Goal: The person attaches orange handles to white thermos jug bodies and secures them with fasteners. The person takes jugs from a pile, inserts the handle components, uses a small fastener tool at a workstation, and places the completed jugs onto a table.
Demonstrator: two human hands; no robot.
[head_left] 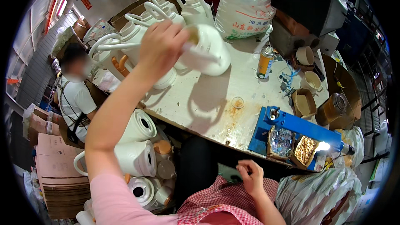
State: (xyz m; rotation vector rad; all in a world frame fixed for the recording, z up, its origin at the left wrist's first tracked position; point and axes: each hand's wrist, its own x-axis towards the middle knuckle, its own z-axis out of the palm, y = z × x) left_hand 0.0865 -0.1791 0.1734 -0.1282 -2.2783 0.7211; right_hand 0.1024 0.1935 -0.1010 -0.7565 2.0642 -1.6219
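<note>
My left hand (163, 43) is raised over the left part of the table, its fingers closed round the handle of a white plastic jug (214, 52). The jug is tilted, its open neck toward my hand, and it casts a shadow on the tabletop. Several similar white jugs (193, 10) with tall looped handles stand just behind and to the left of it. Low at the front, near my checked apron, is my right hand (251, 178), its fingers loosely bent and apart, with nothing visible in them.
On the pale table (175, 104) are a spray can (265, 63), a small ring (238, 102) and a blue bench device (287, 121) beside trays of small metal parts. A white sack (243, 12) stands behind. More white jugs (135, 158) lie at lower left; a person (77, 96) is beyond.
</note>
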